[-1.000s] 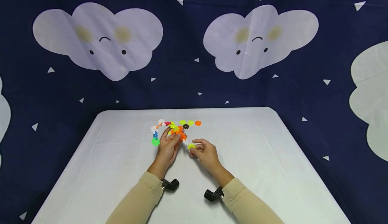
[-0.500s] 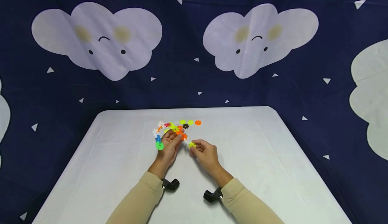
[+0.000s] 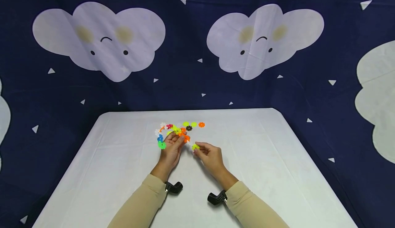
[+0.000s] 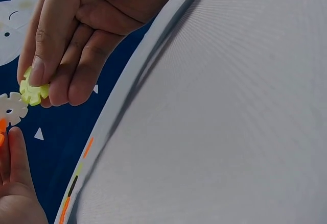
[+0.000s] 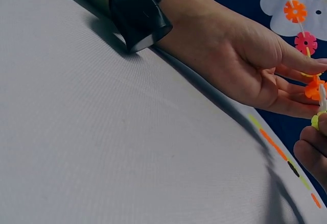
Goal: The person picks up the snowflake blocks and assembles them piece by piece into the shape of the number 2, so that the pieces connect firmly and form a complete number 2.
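My left hand (image 3: 168,152) holds a chain of interlocking plastic snowflake discs by its orange discs (image 3: 184,138). The chain bends left past yellow, red, white and blue discs to a green disc (image 3: 162,145) at its far end. My right hand (image 3: 211,157) pinches a yellow snowflake disc (image 3: 195,147) between thumb and fingers. In the left wrist view this yellow disc (image 4: 33,89) meets the edge of a white disc (image 4: 12,108); how deeply they are joined cannot be told. The right wrist view shows pink (image 5: 305,43), orange and blue discs hanging beyond my left hand.
On the white table (image 3: 247,145), behind the hands, lie loose discs: two yellow ones (image 3: 193,124), a black one (image 3: 189,128) and an orange one (image 3: 201,124). A dark blue cloth with clouds (image 3: 265,43) hangs behind the table's far edge.
The chain's green end has swung a little to the right, dipping and then rising slightly. The yellow disc in my right hand has shifted slightly up and right. Both arms stay almost still.
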